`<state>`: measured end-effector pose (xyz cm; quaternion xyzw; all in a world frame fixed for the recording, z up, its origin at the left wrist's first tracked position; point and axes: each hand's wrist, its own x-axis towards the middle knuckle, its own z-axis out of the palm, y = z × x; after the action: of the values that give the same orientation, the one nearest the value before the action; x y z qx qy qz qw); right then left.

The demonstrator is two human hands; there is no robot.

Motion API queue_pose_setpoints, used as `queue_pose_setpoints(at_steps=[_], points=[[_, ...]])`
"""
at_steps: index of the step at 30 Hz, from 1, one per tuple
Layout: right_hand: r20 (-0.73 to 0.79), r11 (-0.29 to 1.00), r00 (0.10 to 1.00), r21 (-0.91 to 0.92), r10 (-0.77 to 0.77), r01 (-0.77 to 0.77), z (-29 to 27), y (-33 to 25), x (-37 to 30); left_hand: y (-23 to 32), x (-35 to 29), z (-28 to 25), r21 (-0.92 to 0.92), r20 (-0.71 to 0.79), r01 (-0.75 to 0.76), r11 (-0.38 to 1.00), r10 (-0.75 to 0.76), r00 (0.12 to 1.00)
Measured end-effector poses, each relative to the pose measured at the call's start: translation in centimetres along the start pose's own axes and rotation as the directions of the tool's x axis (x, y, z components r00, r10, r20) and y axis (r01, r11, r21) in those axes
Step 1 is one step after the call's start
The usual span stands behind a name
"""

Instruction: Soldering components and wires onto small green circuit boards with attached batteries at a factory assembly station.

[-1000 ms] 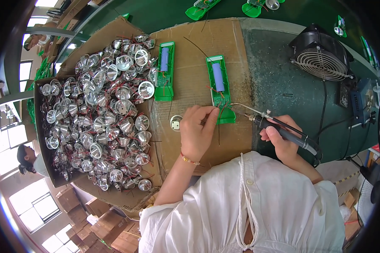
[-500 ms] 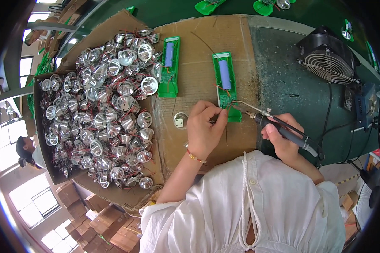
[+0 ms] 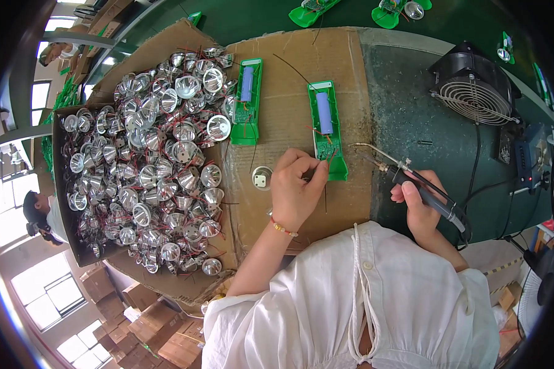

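A green plastic housing (image 3: 337, 171) lies on the cardboard in front of me, with a purple cylindrical battery (image 3: 324, 114) and a small green circuit board (image 3: 327, 150) in it. My left hand (image 3: 297, 189) is closed in a pinch at the board's left edge, apparently on a thin red wire (image 3: 331, 158); its fingertips partly hide it. My right hand (image 3: 420, 212) grips a soldering iron (image 3: 434, 203) with a thin metal feed tube (image 3: 375, 149) along it. The iron's tip points at the board from the right, apart from it. A loose reflector cup (image 3: 261, 178) sits left of my left hand.
At left, a cardboard box (image 3: 74, 243) is heaped with silvery reflector cups (image 3: 148, 175) with red wires. Another green housing (image 3: 246, 129) with a battery lies beside it. A black fan (image 3: 474, 86) and a blue soldering station (image 3: 531, 161) stand at right. Metal bits litter the green mat (image 3: 406, 92).
The soldering iron and my right hand have drawn back to the right, away from the circuit board. My left hand stays pinched by the board, and the housing has shifted slightly.
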<state>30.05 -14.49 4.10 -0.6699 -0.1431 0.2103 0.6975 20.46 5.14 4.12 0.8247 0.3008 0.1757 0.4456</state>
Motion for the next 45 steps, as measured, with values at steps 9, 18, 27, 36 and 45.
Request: queue_pose_setpoints(at_steps=[9, 18, 27, 36, 45], points=[[-0.043, 0.996, 0.999, 0.089, 0.004, 0.000, -1.6, 0.4, 0.5, 0.3, 0.2, -0.2, 0.050, 0.015, 0.003, 0.999, -0.004, 1.000], [-0.084, 0.997, 0.997, 0.071, 0.000, 0.006, -3.0, 0.8, 1.9, 1.4, 3.1, -1.7, 0.232, 0.230, 0.069, 0.970, -0.124, 0.965], [-0.066, 0.997, 0.996, 0.053, 0.054, -0.050, -3.8, 1.5, 2.4, 0.6, 26.8, -4.6, 0.548, 0.016, -0.056, 0.834, 0.057, 0.998], [-0.075, 0.992, 0.995, -0.110, -0.062, 0.054, -4.1, 2.4, 3.0, 8.5, 31.4, 8.3, 0.469, 0.154, -0.386, 0.794, 0.357, 0.921], [-0.054, 1.000, 0.999, -0.008, 0.001, -0.001, -3.8, 2.6, 2.7, 8.9, 25.2, 10.7, 0.430, 0.237, -0.401, 0.809, 0.327, 0.915]])
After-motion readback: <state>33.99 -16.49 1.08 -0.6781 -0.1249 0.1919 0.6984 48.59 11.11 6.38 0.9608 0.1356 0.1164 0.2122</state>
